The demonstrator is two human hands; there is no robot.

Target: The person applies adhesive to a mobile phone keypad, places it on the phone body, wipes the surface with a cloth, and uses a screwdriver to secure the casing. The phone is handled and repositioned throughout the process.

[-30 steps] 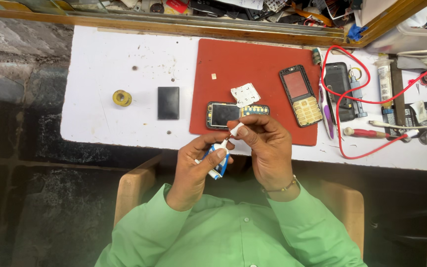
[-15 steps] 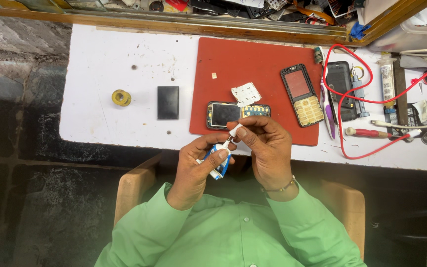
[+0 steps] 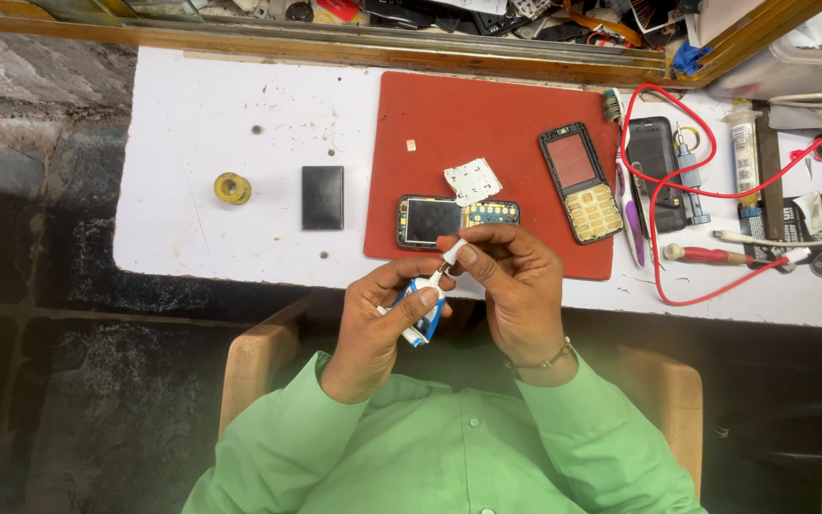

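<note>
— What do you have in your hands there?

— My left hand is closed around a small white and blue tube. My right hand pinches its white cap between thumb and first finger, so both hands are narrow and holding.

— How does the tube feel, do you think?

— I judge it is very light and a little soft in the body, so a hard squeeze can push out what is inside. The plastic looks smooth, maybe slippery. The cap is small and stiff. I think the best place to hold is the lower body of the tube, with the fingers wrapped around, and only the fingertips on the cap.

— And where is it relative to the table?

— It is near to me, just off the near edge of the white table, in front of my chest. The red mat is farther, and the open phone lies on it just beyond my right fingers. The other phone is to the right on the mat. A black battery and a yellow roll of tape are to the left, well apart from my hands.
</note>
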